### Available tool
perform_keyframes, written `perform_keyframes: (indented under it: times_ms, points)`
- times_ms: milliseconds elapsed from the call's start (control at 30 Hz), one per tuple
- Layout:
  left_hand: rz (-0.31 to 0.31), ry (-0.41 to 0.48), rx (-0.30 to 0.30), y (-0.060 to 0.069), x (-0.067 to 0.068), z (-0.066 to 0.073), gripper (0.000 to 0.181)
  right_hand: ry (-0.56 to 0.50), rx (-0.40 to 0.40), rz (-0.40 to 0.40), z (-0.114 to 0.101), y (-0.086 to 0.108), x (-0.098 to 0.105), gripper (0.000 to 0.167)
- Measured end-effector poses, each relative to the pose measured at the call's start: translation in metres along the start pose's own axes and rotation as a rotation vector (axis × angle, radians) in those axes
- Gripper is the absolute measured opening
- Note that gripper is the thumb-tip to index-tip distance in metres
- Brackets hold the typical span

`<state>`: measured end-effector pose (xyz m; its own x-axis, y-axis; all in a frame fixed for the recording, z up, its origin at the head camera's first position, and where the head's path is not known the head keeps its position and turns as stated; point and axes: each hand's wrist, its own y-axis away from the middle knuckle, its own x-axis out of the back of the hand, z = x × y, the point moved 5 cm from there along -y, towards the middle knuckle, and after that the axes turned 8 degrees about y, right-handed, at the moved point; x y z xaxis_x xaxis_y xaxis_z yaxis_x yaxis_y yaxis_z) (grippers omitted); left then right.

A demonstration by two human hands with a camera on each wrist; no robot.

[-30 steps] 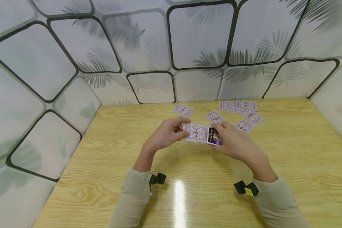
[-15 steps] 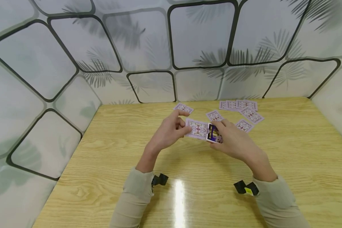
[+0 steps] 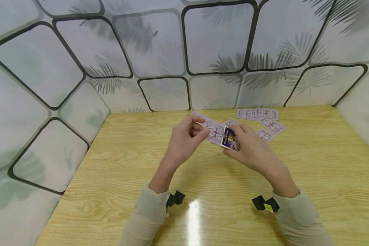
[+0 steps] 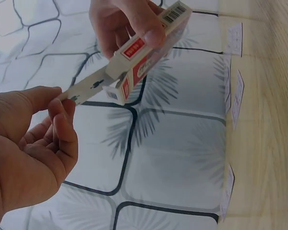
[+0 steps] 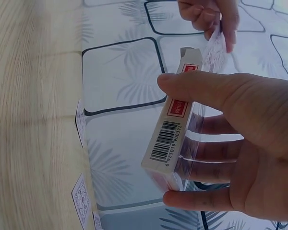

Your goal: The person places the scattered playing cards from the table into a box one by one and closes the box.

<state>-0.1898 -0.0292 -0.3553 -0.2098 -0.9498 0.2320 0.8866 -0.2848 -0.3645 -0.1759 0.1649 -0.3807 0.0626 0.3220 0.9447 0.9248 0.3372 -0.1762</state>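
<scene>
My right hand [image 3: 253,148] grips a small card box [image 3: 230,139] with a purple printed face; in the right wrist view the box [image 5: 170,139] shows a barcode, red labels and a clear side. Purple-patterned cards [image 3: 214,131] stick out of its left end. With thumb and fingers, my left hand [image 3: 182,140] pinches their outer end. From the left wrist view, the white face of a card [image 4: 89,90] reaches from the left fingertips into the box, beside an opened flap [image 4: 116,94]. Both hands hold these above the table.
Several patterned cards lie face down along the back of the wooden table [image 3: 117,164]: one behind my left hand, a row [image 3: 249,113] at the back right, and a card [image 3: 272,124] in front of it. A patterned cloth wall [image 3: 215,41] rises behind.
Both hands have risen slightly away from me, and the left has shifted to the right. The box and its cards now slant more, the left end higher in the head view.
</scene>
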Motion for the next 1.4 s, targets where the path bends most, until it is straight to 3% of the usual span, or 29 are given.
perform_keyframes:
  times_ms: [267,633,933,1400]
  points:
    - [-0.024,-0.097,-0.063,0.004,-0.007,0.012,0.029,0.005,0.016,0.052,-0.004,0.0,0.003,0.069]
    - [-0.062,-0.135,-0.06,0.007,-0.013,0.014,0.033,0.011,0.024,0.066,-0.005,0.001,0.005,0.069]
    - [-0.082,-0.236,-0.11,0.008,-0.017,0.017,0.036,0.011,0.027,0.095,-0.006,0.002,0.007,0.071]
    - [-0.124,-0.253,-0.12,0.01,-0.024,0.019,0.031,0.004,0.022,0.122,-0.005,0.003,0.01,0.074]
